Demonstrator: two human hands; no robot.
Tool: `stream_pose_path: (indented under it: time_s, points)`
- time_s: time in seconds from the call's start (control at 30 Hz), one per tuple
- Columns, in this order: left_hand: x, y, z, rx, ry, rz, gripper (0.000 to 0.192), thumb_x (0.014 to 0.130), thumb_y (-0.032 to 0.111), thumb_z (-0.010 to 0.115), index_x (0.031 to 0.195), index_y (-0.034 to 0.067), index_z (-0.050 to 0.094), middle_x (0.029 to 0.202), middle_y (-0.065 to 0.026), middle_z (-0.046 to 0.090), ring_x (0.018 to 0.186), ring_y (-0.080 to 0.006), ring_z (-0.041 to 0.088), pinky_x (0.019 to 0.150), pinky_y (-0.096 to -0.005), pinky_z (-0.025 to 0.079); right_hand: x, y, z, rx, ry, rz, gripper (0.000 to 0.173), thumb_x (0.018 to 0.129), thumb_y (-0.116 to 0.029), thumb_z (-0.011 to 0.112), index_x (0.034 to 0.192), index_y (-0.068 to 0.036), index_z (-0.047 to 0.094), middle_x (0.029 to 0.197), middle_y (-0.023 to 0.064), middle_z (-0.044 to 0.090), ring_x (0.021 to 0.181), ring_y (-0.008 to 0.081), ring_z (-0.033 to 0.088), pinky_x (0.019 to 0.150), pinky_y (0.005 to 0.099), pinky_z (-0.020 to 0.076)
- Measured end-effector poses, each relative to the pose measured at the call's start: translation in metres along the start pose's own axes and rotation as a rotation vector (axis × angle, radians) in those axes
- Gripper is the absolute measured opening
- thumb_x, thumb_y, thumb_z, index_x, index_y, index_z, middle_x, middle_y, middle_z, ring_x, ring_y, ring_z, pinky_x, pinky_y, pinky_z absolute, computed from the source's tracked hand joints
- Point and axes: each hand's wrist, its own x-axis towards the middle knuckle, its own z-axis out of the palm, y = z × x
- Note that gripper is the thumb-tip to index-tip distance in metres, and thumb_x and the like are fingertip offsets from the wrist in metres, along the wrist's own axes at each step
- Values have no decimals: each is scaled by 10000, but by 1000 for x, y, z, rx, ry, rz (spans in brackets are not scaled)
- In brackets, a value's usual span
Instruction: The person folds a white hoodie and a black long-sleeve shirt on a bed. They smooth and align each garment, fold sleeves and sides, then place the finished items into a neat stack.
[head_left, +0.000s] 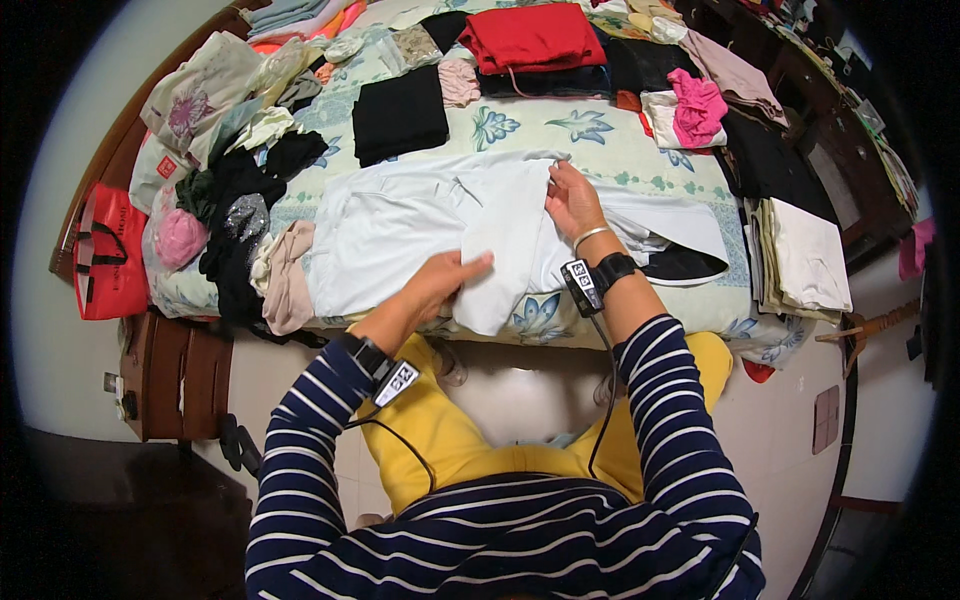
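Observation:
A white garment (390, 240) lies spread across the near side of the bed, partly folded over itself. A loose flap (499, 277) of it hangs slightly over the bed's front edge. My left hand (435, 285) holds the flap's left side, its thumb on top and its fingers mostly hidden. At the flap's upper corner, my right hand (574, 199) pinches the cloth between thumb and fingers. To the right of that hand, the garment's opening (679, 262) shows a dark inside.
Folded black cloth (401, 112) and red cloth (532, 37) rest farther back on the bed. Loose clothes (244, 217) and a red bag (112, 255) crowd the left. Folded white clothes (806, 255) stack at the right corner. Cables run from both wrist devices.

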Motion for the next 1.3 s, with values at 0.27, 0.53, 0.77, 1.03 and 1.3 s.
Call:
stream_pose_path:
  time_s: [0.27,0.53,0.77,1.03,1.3]
  points:
    - [-31,-1,1,-214,-199,146,235,933,93,652,1153,13,643,1066,-61,712,936,-142,679,856,-282,535,-5,0,-3,52,-54,-65,834,903,2,634,1581,-37,150,1274,115,522,1039,212,568,941,376,505]
    - [21,157,-13,-317,-116,449,205,971,110,577,1149,12,600,1104,-94,679,942,-204,693,851,-365,577,-6,3,2,41,-20,-75,813,935,-6,606,1574,-28,104,1328,170,505,1160,303,577,1025,457,503]
    - [51,201,12,-420,-195,468,235,953,79,603,1161,-32,609,1086,-122,690,948,-217,702,875,-363,580,-24,12,16,-48,223,-7,375,1024,-306,526,1101,60,558,1044,202,660,1016,336,677,922,427,537]
    - [27,145,-29,-208,-366,427,411,948,70,610,1336,-38,529,1176,-117,668,991,-170,691,867,-321,577,-25,9,46,124,-205,225,833,975,-713,336,1394,-6,467,1359,138,584,1254,294,555,1064,437,443]
    - [16,20,-88,-122,-125,-81,238,956,68,621,1175,-23,640,1048,-57,718,890,-126,695,811,-276,570,-15,17,22,291,-150,178,521,1057,-389,462,1367,29,493,1384,154,572,1299,303,532,1144,440,382]
